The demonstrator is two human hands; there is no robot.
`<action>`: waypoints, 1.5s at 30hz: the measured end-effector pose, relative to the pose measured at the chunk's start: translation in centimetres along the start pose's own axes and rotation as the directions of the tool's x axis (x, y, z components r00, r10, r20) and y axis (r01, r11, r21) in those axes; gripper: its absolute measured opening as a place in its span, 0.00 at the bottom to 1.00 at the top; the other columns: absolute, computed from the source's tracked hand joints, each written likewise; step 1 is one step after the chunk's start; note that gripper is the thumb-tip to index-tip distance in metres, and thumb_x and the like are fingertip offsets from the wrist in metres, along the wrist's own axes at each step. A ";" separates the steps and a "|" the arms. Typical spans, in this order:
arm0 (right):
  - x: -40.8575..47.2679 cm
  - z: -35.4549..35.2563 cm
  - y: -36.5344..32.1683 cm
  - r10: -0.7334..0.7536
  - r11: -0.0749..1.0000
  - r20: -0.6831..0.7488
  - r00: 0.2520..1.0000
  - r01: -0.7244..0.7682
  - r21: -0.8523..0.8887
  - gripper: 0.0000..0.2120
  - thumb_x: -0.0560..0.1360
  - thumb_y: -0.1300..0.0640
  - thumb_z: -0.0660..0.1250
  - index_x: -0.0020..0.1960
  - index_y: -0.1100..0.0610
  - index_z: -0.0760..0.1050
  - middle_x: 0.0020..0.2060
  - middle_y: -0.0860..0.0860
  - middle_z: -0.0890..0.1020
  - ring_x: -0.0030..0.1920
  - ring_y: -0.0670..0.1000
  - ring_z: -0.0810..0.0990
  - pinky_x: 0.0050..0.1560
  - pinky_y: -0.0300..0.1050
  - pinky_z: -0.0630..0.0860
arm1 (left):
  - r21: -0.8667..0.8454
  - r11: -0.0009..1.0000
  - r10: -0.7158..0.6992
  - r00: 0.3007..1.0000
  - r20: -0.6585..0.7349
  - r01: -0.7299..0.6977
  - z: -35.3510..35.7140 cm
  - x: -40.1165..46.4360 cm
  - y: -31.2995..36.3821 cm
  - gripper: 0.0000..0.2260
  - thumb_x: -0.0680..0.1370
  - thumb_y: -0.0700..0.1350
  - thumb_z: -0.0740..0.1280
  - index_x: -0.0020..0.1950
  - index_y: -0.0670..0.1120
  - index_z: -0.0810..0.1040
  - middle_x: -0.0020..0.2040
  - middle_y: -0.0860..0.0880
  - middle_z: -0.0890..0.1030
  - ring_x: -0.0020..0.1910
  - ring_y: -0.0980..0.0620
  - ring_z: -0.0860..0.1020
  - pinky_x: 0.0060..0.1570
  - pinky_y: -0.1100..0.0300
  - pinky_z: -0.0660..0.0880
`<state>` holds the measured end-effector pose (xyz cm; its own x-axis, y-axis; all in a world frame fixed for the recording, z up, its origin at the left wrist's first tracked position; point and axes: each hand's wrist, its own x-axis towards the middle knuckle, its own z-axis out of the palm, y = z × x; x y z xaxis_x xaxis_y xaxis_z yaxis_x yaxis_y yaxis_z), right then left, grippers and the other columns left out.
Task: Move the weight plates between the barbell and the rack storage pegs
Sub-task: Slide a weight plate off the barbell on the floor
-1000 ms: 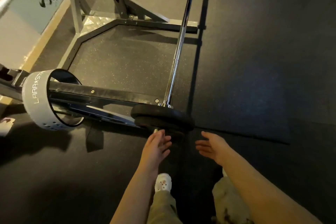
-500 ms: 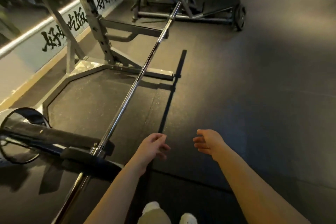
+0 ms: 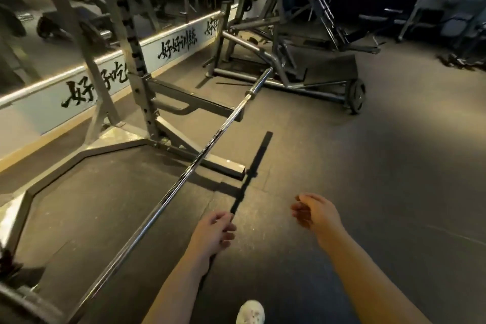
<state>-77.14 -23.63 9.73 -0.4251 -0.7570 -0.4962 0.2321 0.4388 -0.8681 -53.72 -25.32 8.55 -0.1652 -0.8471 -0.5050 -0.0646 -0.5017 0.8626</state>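
The barbell [image 3: 184, 179] lies slanted across the floor [image 3: 368, 192] beside the rack [image 3: 136, 81]. Both hands, left [image 3: 213, 231] and right [image 3: 315, 213], hover just right of it, fingers loosely curled, holding nothing. A plate [image 3: 23, 305] sits on its near end.

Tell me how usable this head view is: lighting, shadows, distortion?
Head view: warm, uneven light, dim at the far right; barbell glints and casts a hard shadow on the floor; wide-angle bends the rack uprights; both hands lit, slightly soft.

one barbell [image 3: 194, 163], one rack [image 3: 136, 102], two empty hands, left hand [image 3: 213, 231] and right hand [image 3: 315, 214], one shoe [image 3: 249, 312].
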 end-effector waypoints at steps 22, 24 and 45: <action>47.7 -15.6 -27.5 0.217 0.975 0.135 0.967 -0.223 0.027 0.05 0.79 0.59 0.61 0.47 0.58 0.74 0.26 0.50 0.77 0.26 0.47 0.74 0.24 0.36 0.68 | 0.085 0.996 -0.037 0.999 -0.031 0.039 34.2 39.7 26.9 0.07 0.81 0.45 0.63 0.53 0.44 0.79 0.42 0.44 0.78 0.39 0.50 0.74 0.39 0.59 0.72; 52.4 -16.1 -30.0 0.226 0.974 0.140 0.964 -0.225 -0.027 0.05 0.79 0.58 0.61 0.47 0.57 0.74 0.26 0.50 0.77 0.25 0.46 0.73 0.23 0.36 0.67 | 0.081 0.996 -0.029 0.998 -0.047 0.032 36.5 43.2 29.4 0.07 0.81 0.46 0.63 0.52 0.45 0.79 0.43 0.44 0.79 0.41 0.48 0.76 0.44 0.57 0.73; 93.6 -11.2 -52.1 0.290 0.816 0.318 0.903 -0.059 -0.575 0.06 0.79 0.54 0.64 0.45 0.54 0.71 0.34 0.52 0.78 0.30 0.50 0.76 0.31 0.38 0.68 | -0.123 0.987 -0.119 0.985 -0.129 0.103 45.3 84.6 44.0 0.05 0.80 0.42 0.64 0.46 0.43 0.75 0.31 0.48 0.76 0.26 0.54 0.71 0.25 0.66 0.62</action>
<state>-138.78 -111.92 8.60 -0.0382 -0.7101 -0.7030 -0.2889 0.6814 -0.6725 -115.14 -111.15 5.05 -0.0283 -0.7969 -0.6035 0.0398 -0.6041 0.7959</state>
